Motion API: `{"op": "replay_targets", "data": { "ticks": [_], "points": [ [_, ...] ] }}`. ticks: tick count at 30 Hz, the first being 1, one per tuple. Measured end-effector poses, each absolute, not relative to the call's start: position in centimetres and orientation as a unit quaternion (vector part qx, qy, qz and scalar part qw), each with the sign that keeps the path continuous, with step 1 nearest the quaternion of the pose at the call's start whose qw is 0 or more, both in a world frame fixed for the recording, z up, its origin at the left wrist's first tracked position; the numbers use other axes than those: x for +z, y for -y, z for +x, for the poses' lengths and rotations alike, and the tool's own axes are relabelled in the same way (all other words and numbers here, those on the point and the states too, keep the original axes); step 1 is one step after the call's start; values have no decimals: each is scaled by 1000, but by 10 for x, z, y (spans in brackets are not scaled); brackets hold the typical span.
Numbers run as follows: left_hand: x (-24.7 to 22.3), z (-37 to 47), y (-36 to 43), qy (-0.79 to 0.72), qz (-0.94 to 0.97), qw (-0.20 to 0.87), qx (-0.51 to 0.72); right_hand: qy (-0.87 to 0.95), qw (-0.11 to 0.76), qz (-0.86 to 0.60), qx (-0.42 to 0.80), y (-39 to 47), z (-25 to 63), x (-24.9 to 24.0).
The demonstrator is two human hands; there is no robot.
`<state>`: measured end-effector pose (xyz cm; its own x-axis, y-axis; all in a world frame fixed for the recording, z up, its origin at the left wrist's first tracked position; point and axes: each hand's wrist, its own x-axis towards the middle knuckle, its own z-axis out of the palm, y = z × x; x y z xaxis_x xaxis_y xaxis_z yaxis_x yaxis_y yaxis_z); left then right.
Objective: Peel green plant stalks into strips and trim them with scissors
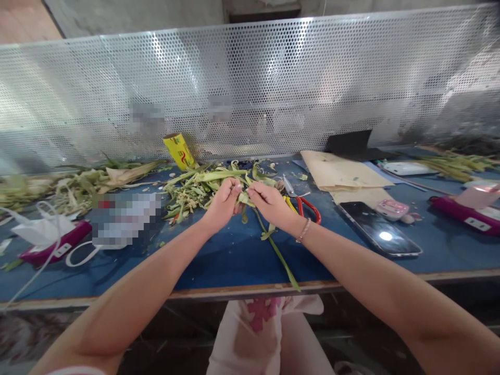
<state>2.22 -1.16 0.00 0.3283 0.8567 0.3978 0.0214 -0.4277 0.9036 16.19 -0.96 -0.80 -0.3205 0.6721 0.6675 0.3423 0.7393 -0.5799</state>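
Observation:
My left hand (226, 200) and my right hand (269, 203) are close together over the blue table, fingers closed on a pale green plant stem (244, 198). A thin green strip (280, 255) trails below my right hand towards the table's front edge; whether it is part of the held stem I cannot tell. Beside and behind my left hand lies a heap of green leaves and stems (195, 187). Red-and-yellow-handled scissors (310, 208) lie partly hidden behind my right hand.
A yellow tube (179, 151) leans by a perforated metal screen (219, 88). To the right are brown paper (344, 174), a phone (378, 229) and a pink case (392, 208). Purple power strips (464, 216) stand at both sides. More plant stems (117, 177) lie far left.

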Motion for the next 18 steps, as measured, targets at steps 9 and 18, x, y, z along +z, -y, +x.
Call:
{"op": "replay_targets", "data": {
  "ticks": [9, 18],
  "points": [
    [4, 20, 18, -345, 721, 368, 475, 759, 507, -318, 256, 18, 162, -2],
    [2, 23, 22, -404, 738, 222, 492, 696, 526, -331, 358, 16, 157, -3]
  ]
}}
